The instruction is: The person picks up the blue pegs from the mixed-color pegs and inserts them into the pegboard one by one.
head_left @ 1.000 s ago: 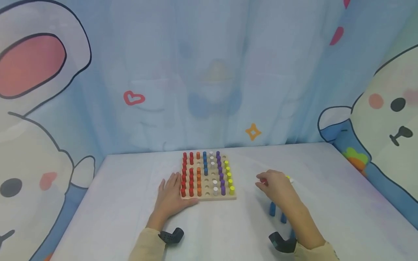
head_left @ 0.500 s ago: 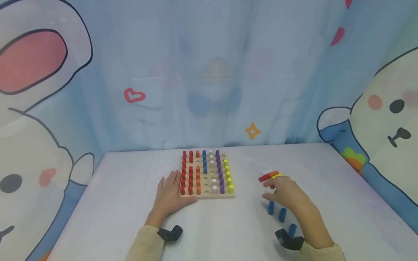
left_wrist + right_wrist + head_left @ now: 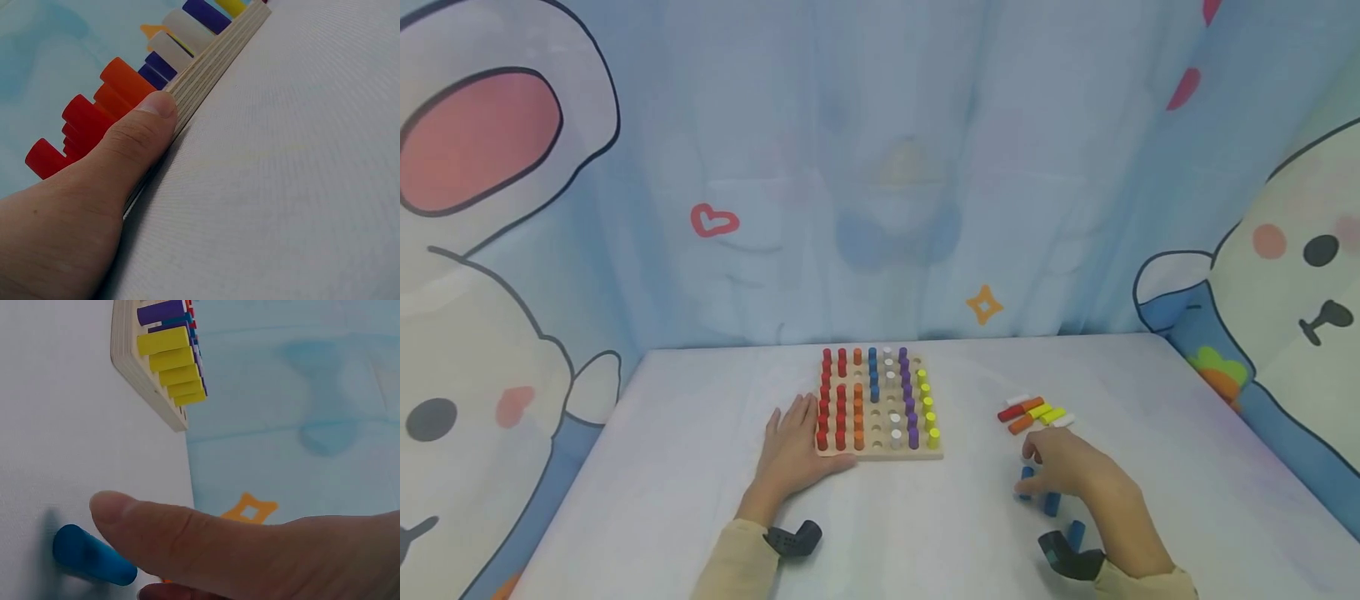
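A wooden pegboard (image 3: 898, 456) holds rows of red, orange, blue, white, purple and yellow pegs in the head view. My left hand (image 3: 793, 454) rests against its left side and front corner, fingers extended along the side. In the left wrist view the thumb (image 3: 140, 131) lies along the board's front edge. My right hand (image 3: 1067, 467) is over a blue peg (image 3: 1027, 472), its thumb and index finger apart on either side. From the right wrist, the thumb partly covers this blue peg (image 3: 87, 553), which lies close to the tabletop.
Two more blue pegs, one under the hand (image 3: 1052, 504) and one by the wrist (image 3: 1076, 534), lie on the white tabletop (image 3: 925, 533). Beyond the right hand is a loose group of red, orange, yellow (image 3: 1052, 414) and white pegs. A printed curtain (image 3: 820, 275) hangs behind the table.
My right hand has opened away from the loose coloured pegs, leaving a red one among them, and has moved nearer to the blue pegs. The left hand stays at the board.
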`<state>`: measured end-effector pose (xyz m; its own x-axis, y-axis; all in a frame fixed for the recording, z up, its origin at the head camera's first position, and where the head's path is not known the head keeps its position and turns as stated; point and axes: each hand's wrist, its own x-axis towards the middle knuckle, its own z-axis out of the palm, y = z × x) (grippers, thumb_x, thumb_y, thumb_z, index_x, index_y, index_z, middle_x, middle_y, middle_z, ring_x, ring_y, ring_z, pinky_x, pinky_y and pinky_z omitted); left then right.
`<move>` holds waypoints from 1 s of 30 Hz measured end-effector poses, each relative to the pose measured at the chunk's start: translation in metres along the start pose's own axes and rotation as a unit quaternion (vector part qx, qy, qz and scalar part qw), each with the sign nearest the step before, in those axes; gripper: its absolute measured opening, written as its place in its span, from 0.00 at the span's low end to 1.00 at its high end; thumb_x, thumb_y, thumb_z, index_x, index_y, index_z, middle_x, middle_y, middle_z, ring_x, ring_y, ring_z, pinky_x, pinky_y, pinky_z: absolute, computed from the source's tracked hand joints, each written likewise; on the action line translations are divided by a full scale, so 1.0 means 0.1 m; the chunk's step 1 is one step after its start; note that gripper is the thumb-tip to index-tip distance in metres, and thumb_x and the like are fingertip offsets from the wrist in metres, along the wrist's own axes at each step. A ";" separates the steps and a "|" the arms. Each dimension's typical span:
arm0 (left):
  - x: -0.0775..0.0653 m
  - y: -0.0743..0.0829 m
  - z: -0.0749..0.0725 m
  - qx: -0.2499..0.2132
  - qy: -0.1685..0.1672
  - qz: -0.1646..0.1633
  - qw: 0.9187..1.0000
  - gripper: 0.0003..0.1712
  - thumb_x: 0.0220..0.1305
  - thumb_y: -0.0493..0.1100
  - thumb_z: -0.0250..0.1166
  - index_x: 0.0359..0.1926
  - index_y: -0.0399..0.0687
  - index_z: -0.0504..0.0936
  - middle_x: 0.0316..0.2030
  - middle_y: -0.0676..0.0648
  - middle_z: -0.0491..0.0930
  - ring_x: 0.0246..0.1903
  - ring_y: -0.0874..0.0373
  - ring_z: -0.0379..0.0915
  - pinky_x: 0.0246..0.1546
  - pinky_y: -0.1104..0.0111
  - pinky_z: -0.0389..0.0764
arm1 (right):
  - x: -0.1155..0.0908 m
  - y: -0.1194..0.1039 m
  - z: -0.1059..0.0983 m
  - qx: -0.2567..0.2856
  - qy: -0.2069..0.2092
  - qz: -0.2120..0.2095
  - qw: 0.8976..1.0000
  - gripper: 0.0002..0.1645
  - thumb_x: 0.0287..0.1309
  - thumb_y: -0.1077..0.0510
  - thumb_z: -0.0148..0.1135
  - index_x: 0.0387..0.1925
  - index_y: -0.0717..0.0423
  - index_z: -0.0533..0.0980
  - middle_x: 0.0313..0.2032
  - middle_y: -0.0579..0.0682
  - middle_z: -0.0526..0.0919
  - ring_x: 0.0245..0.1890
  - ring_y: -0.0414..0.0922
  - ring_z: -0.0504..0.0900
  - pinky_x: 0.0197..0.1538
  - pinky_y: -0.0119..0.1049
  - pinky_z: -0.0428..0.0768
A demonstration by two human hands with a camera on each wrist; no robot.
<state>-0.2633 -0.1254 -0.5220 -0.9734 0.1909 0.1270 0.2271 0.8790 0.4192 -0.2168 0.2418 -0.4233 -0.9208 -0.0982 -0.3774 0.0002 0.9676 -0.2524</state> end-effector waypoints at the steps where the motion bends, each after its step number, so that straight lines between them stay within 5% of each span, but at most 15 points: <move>1: 0.00 0.00 0.00 0.001 -0.002 0.000 1.000 0.70 0.40 0.81 0.60 0.73 0.40 0.53 0.73 0.43 0.53 0.74 0.49 0.43 0.73 0.47 0.43 | 0.00 0.00 0.00 -0.001 -0.001 -0.001 1.000 0.30 0.39 0.45 0.76 0.41 0.58 0.77 0.34 0.50 0.79 0.31 0.43 0.74 0.39 0.42 0.82; 30: 0.01 0.01 -0.01 0.003 -0.008 -0.006 1.000 0.69 0.40 0.81 0.61 0.73 0.41 0.52 0.73 0.44 0.52 0.74 0.50 0.43 0.73 0.48 0.42 | 0.02 -0.09 0.05 0.006 -0.012 -0.005 1.000 0.24 0.39 0.53 0.77 0.39 0.57 0.79 0.30 0.47 0.78 0.29 0.43 0.74 0.38 0.41 0.82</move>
<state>-0.2642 -0.1251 -0.5205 -0.9764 0.1877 0.1072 0.2155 0.8836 0.4157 -0.2166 0.2317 -0.4267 -0.9111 -0.1128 -0.3965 -0.0032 0.9638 -0.2668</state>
